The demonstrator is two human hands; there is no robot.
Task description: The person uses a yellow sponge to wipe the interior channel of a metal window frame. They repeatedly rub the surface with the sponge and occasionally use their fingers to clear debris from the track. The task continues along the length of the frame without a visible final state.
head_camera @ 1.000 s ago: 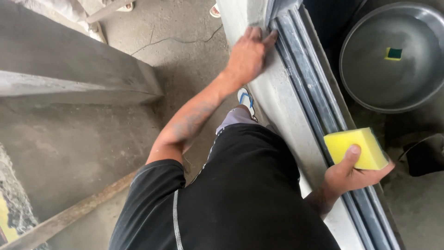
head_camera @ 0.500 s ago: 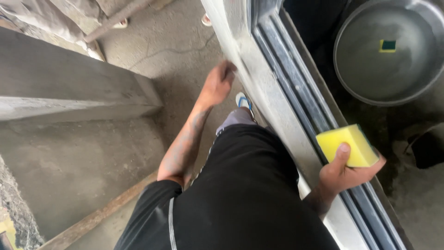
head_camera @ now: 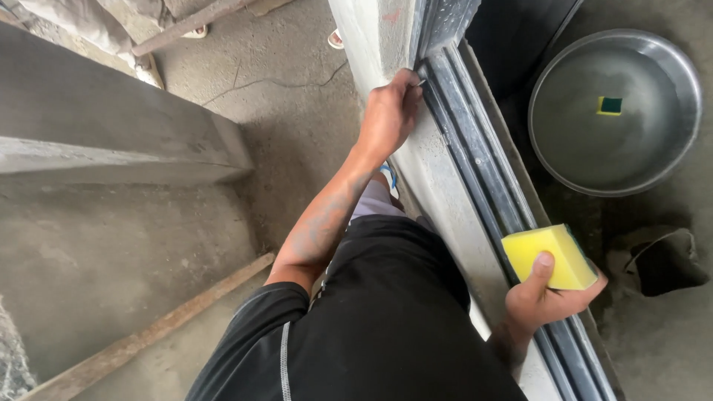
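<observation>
Fingers (head_camera: 407, 87) of left hand (head_camera: 388, 117) curled tight against upper end of dark window track (head_camera: 475, 160), at about twelve o'clock from person's body; something small and pale possibly pinched at fingertips, too small to tell. Left forearm stretched up from black-sleeved shoulder at six o'clock toward that spot, skin dusted grey.

Right hand (head_camera: 546, 301), at about four o'clock, wrapped around yellow sponge (head_camera: 548, 256), thumb pressed flat on near face, other fingers cupped underneath. Sponge held just above lower stretch of track, touching or hovering cannot be told.

Track: long, dark, ribbed channel running diagonally from twelve o'clock down to five o'clock, set in pale grey concrete sill (head_camera: 438, 193). Sill surface rough and smeared.

Beyond track, at two o'clock: round metal basin (head_camera: 646, 160) on ground, grey and dull inside, with small green-and-yellow sponge piece (head_camera: 610, 105) lying near its middle, well apart from held sponge. At three to four o'clock, just past right hand: dark, crumpled bag-like lump (head_camera: 668, 263) on dirty floor.

On left side, from nine to eleven o'clock: thick concrete slab (head_camera: 111, 148) lying across cracked concrete floor. At seven to eight o'clock: long wooden plank (head_camera: 156, 330) slanting across floor. At eleven o'clock: rusty pipe (head_camera: 194, 24) and pale sacking. Black shirt and dark shorts filling lower centre.
</observation>
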